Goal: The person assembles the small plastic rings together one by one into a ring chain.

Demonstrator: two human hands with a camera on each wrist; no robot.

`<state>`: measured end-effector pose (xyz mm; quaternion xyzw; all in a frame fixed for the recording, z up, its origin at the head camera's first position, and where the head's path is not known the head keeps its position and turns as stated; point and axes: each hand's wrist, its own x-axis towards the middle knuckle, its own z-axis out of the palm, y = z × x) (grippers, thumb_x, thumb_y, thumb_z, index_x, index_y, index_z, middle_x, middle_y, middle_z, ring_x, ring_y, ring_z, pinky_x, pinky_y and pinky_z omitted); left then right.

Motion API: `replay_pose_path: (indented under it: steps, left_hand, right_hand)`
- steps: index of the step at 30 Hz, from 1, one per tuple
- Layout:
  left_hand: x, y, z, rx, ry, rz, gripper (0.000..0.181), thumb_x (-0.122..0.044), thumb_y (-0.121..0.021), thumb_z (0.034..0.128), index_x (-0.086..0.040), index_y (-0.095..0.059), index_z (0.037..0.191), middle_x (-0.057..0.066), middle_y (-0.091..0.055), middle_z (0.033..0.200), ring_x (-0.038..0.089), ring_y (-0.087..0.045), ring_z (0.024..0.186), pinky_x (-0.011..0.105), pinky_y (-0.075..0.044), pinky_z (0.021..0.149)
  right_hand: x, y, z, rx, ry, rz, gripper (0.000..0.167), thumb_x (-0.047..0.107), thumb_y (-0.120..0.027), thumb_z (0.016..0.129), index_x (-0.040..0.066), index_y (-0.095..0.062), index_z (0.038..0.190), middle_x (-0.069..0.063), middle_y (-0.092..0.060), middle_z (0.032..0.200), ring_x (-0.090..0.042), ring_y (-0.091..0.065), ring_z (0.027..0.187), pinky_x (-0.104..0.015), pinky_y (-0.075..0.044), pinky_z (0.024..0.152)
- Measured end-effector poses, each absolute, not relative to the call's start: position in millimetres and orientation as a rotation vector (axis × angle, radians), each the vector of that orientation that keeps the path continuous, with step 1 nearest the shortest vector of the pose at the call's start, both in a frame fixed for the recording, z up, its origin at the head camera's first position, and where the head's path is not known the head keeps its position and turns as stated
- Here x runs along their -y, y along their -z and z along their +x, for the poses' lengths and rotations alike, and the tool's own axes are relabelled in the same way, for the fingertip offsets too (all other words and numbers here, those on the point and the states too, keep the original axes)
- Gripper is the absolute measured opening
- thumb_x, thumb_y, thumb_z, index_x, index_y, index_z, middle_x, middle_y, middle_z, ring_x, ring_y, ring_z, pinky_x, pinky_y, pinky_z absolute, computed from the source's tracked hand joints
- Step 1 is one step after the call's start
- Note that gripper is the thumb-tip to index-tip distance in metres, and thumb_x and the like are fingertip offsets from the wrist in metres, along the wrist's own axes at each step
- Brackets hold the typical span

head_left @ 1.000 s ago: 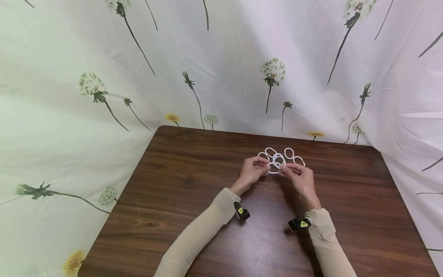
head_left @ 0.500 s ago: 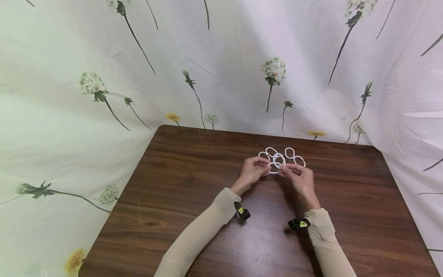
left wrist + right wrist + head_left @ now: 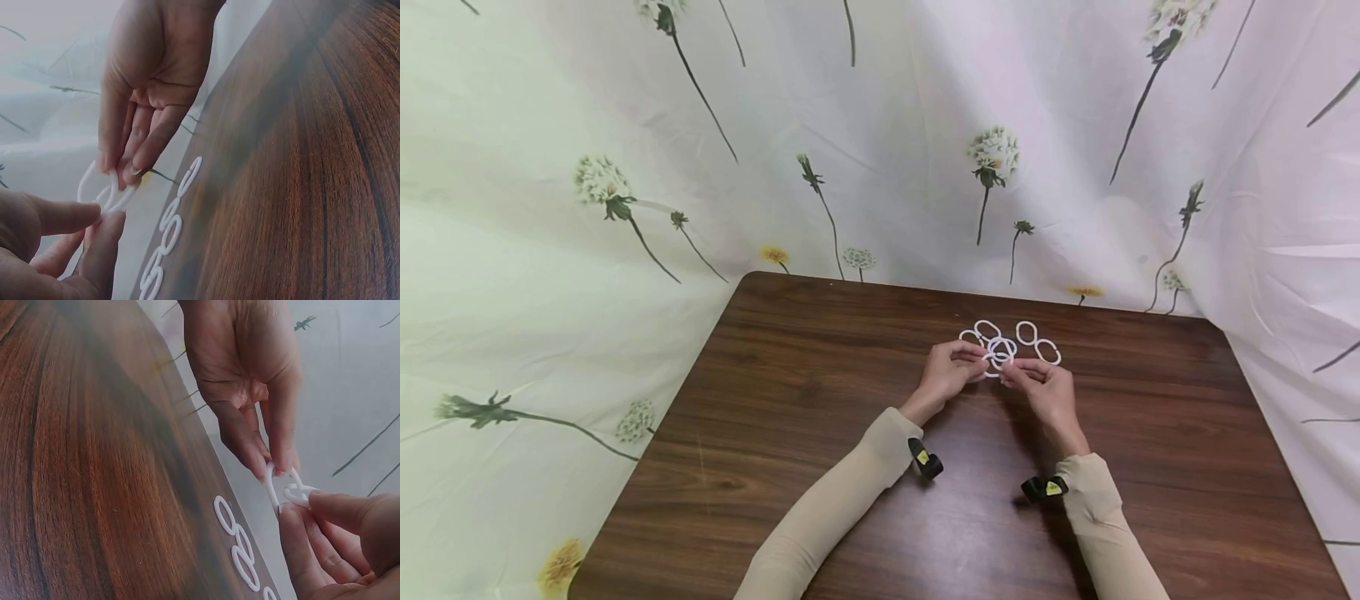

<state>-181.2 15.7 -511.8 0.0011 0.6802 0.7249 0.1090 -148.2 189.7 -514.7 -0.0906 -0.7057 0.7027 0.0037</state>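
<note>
the sleeved left forearm [image 3: 842,496] reaches forward and slants inward to the right; the sleeved right forearm [image 3: 1111,529] slants inward to the left. the left hand [image 3: 943,373] and the right hand [image 3: 1048,393] are near each other, and each makes a pinch between its thumb and its bent fingers [image 3: 966,346].

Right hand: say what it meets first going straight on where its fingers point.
The right hand would first meet the white oval rings pinched between both hands, then probably the left hand; depth is unclear.
</note>
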Motion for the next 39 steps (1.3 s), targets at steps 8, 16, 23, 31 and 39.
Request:
replay_pose_path:
  steps: [8, 16, 23, 31, 39]
  left_hand:
    - [-8.6, 510.6, -180.5, -2.102, -2.097, 0.030, 0.019, 0.006, -0.074, 0.0903, 0.007, -0.074, 0.109, 0.024, -0.074, 0.103, 0.025, -0.075, 0.083, 0.034, -0.067, 0.078]
    - [-1.2, 512.5, -180.6, -2.170, -2.071, 0.055, 0.016, 0.005, -0.072, 0.0917, 0.007, -0.073, 0.108, 0.023, -0.074, 0.104, 0.041, -0.075, 0.094, 0.047, -0.065, 0.085]
    - [2.9, 511.9, -178.1, -2.172, -2.062, 0.055, 0.016, 0.005, -0.072, 0.0912, 0.008, -0.071, 0.107, 0.026, -0.074, 0.103, 0.034, -0.076, 0.088, 0.055, -0.063, 0.089]
    - [5.2, 511.7, -174.7, -2.207, -2.015, 0.097, 0.017, 0.004, -0.074, 0.0904, 0.007, -0.071, 0.107, 0.025, -0.075, 0.103, 0.016, -0.073, 0.079, 0.041, -0.066, 0.081]
    - [6.3, 512.9, -170.1, -2.339, -1.849, 0.261, 0.019, 0.002, -0.075, 0.0882, 0.003, -0.073, 0.107, 0.022, -0.077, 0.108, 0.032, -0.077, 0.095, 0.018, -0.059, 0.076]
  right_hand:
    - [-192.6, 515.3, -146.2, 2.222, -2.196, -0.288, 0.032, 0.007, -0.070, 0.099, -0.019, -0.063, 0.117, 0.006, -0.078, 0.078, -0.010, -0.078, 0.074, -0.030, -0.066, 0.076]
    - [-199.7, 515.1, -145.0, 2.191, -2.203, -0.318, 0.022, 0.005, -0.064, 0.101, -0.013, -0.061, 0.114, 0.009, -0.073, 0.075, -0.010, -0.075, 0.068, -0.025, -0.065, 0.069]
    - [-205.3, 506.7, -143.4, 2.215, -2.188, -0.288, 0.030, 0.008, -0.064, 0.102, -0.017, -0.061, 0.119, 0.010, -0.073, 0.074, -0.006, -0.073, 0.065, -0.025, -0.065, 0.070]
    - [-204.6, 500.3, -140.8, 2.266, -2.161, -0.215, 0.037, 0.011, -0.063, 0.104, -0.020, -0.059, 0.125, 0.016, -0.073, 0.076, -0.005, -0.075, 0.068, -0.027, -0.065, 0.072]
    - [-202.3, 491.2, -138.3, 2.382, -2.056, -0.074, 0.036, 0.014, -0.065, 0.104, -0.018, -0.064, 0.123, 0.017, -0.073, 0.075, -0.001, -0.072, 0.067, -0.028, -0.065, 0.070]
